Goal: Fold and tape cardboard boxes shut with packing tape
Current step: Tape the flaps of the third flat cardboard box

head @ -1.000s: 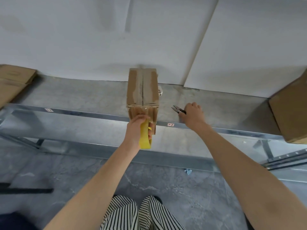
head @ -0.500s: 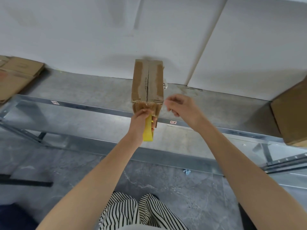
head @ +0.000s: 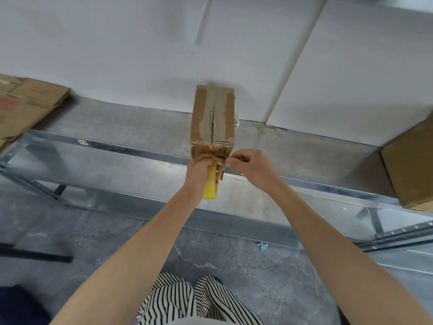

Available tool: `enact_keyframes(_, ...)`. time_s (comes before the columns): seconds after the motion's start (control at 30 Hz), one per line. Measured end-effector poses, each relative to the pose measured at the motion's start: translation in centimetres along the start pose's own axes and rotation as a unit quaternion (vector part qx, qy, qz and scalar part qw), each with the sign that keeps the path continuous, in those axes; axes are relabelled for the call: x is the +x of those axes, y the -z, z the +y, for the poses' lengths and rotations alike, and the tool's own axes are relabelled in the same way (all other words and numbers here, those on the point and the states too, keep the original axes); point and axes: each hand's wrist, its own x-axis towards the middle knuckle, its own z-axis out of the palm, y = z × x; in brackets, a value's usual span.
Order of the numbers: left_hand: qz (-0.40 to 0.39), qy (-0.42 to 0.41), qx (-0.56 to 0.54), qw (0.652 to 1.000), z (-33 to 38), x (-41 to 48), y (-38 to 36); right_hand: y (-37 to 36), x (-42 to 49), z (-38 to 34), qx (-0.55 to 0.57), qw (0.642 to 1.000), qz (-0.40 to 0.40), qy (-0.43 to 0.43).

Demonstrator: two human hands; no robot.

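Note:
A narrow cardboard box (head: 213, 116) stands on the grey shelf (head: 117, 134), its top flaps closed along a centre seam with old tape marks. My left hand (head: 201, 170) grips the yellow handle of a tape dispenser (head: 210, 184) pressed against the box's near face. My right hand (head: 250, 167) is at the box's near right corner with its fingers curled tight. Whatever those fingers hold is hidden; the small black scissors are out of sight.
Flattened cardboard (head: 28, 102) lies at the shelf's left end. A larger brown box (head: 412, 165) stands at the right. A metal rail (head: 140, 151) edges the shelf front, and white panels (head: 351, 66) lean on the wall behind. My striped trousers (head: 194, 301) are below.
My right hand left the spot where the scissors lay on the shelf and came left to the box's near corner. My left hand stayed on the dispenser.

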Motion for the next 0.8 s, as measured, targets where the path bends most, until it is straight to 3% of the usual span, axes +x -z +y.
enact_keyframes(0.27, 0.001, -0.002, 0.007, 1.0, 0.3, -0.1, -0.1, -0.4, 0.4, -0.2, 0.017, 1.0, 0.021, 0.015)
enact_keyframes(0.47, 0.005, 0.011, 0.007, 1.0, 0.3, 0.1, 0.1, 2.5, 0.9, 2.6, 0.023, 0.999, 0.0, -0.027)
enact_keyframes(0.7, 0.001, 0.012, 0.005, 1.0, 0.2, 0.2, 0.2, 2.9, 3.8, 6.1, -0.033, 0.991, 0.113, -0.062)
enact_keyframes(0.8, -0.001, 0.008, 0.002, 1.0, 0.2, 0.2, 0.2, 1.2, 4.9, 6.8, -0.117, 0.983, 0.129, -0.057)
